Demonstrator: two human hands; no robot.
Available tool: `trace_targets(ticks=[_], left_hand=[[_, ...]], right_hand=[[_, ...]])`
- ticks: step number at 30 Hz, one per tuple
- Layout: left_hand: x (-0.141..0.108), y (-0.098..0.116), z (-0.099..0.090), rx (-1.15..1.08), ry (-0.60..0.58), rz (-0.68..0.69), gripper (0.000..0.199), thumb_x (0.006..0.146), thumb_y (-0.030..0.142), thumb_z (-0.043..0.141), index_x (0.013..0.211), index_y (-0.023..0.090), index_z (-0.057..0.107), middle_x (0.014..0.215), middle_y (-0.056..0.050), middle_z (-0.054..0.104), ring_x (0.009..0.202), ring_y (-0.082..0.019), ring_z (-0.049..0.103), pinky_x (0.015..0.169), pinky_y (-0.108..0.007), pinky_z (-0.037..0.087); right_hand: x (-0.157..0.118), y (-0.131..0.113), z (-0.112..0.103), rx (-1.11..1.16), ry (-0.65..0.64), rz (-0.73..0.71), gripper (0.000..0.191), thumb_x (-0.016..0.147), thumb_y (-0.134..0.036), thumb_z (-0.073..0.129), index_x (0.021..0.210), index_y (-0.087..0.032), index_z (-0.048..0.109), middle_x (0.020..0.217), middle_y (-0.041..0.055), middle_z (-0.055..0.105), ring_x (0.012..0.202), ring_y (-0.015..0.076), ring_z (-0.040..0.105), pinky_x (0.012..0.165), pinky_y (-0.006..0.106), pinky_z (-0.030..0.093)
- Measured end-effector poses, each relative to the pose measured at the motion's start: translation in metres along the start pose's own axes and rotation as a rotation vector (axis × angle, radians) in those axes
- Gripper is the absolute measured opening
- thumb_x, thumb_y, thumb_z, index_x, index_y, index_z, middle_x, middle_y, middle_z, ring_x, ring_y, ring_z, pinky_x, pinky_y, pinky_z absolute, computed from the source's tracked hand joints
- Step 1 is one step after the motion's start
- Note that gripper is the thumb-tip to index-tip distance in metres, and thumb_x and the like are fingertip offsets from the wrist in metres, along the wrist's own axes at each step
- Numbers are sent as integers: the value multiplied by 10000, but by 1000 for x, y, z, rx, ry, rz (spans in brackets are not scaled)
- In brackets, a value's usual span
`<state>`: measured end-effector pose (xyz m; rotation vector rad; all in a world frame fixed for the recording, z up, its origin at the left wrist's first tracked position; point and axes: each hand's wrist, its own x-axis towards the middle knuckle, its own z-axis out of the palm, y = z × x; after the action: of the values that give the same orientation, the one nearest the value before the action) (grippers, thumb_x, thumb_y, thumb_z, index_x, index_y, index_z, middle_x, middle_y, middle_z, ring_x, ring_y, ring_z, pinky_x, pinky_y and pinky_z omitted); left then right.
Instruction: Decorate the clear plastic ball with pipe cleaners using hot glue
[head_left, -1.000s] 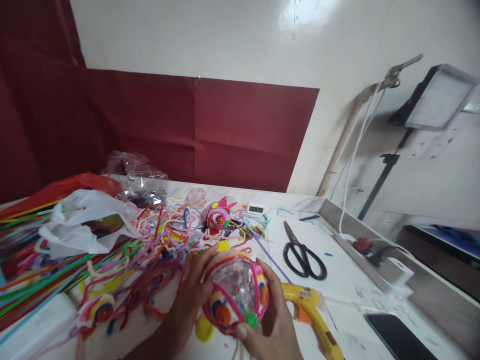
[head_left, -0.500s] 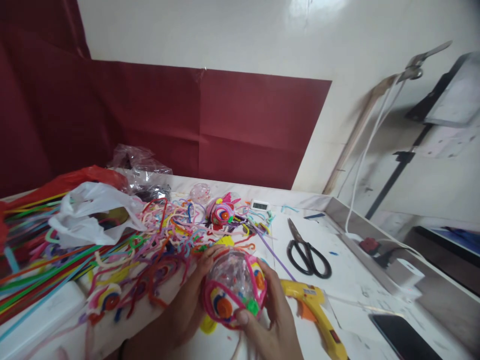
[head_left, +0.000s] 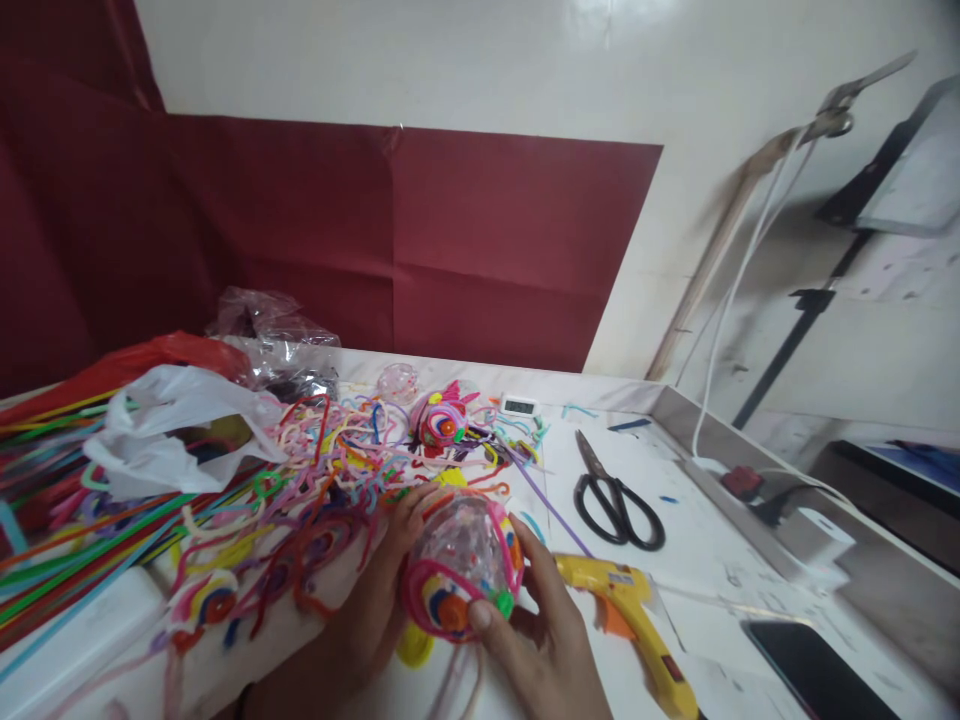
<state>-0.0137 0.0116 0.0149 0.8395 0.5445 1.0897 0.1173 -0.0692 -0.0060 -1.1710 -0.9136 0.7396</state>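
Note:
A clear plastic ball [head_left: 465,540] trimmed with pink pipe cleaner is between my two hands, low in the middle of the view. Coiled eyes in orange, blue, yellow and white sit on its sides, with a green bit at the lower right. My left hand [head_left: 390,570] wraps round its left side. From the right, my right hand [head_left: 544,635] grips it, thumb on the front near the green bit. A similar pink decorated ball [head_left: 442,422] lies behind it. Close to my right hand rests a yellow hot glue gun [head_left: 630,610].
Black-handled scissors [head_left: 616,500] and a dark phone [head_left: 814,665] lie to the right. Loose pipe cleaners [head_left: 330,450] cover the left, with a white plastic bag [head_left: 176,425]. A small digital display [head_left: 518,406] stands at the back, and a white plug [head_left: 817,540] by the right ledge.
The ball is turned slightly in my hands, so its right-hand eye shows less. My right thumb stays on its front. The camera view has shifted a little.

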Motion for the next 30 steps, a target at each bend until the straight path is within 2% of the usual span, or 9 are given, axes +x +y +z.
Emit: trace_targets(ticks=[7, 11, 16, 22, 30], left_hand=[[0, 1, 1, 29, -9, 51, 359, 861, 440, 666, 1172, 262, 686, 1330, -57, 652, 1327, -309, 520, 1135, -448, 391], [1, -1, 0, 24, -8, 62, 357, 868, 406, 657, 1197, 268, 676, 1400, -51, 613, 1360, -309, 495, 1100, -421, 438], [1, -2, -1, 43, -36, 85, 365, 858, 413, 654, 1197, 277, 674, 1354, -61, 650, 1262, -314, 585, 1046, -440, 487], [-3, 4, 6, 83, -21, 106, 366, 840, 411, 670, 1184, 285, 675, 1303, -46, 672, 1263, -304, 579, 1090, -436, 449], [-6, 3, 5, 86, -41, 102, 343, 850, 436, 673, 1166, 306, 690, 1324, -26, 659, 1319, -288, 534, 1133, -408, 409]], right_hand=[[-1, 2, 1, 64, 11, 26, 832, 721, -535, 797, 1435, -255, 474, 1356, 130, 619, 1075, 311, 683, 746, 348, 623], [-1, -2, 1, 42, 35, 44, 840, 694, -552, 811, 1415, -246, 507, 1304, 138, 658, 1022, 318, 698, 678, 344, 617], [0, -4, 0, 21, 23, 41, 816, 703, -574, 796, 1402, -254, 523, 1306, 127, 661, 1031, 312, 695, 690, 338, 607], [-1, -2, 0, 21, 47, 20, 805, 702, -564, 802, 1393, -251, 533, 1331, 124, 649, 1142, 345, 646, 688, 332, 604], [0, 2, -3, -59, 40, -39, 724, 748, -550, 770, 1381, -283, 542, 1355, 90, 643, 1131, 321, 654, 696, 309, 598]])
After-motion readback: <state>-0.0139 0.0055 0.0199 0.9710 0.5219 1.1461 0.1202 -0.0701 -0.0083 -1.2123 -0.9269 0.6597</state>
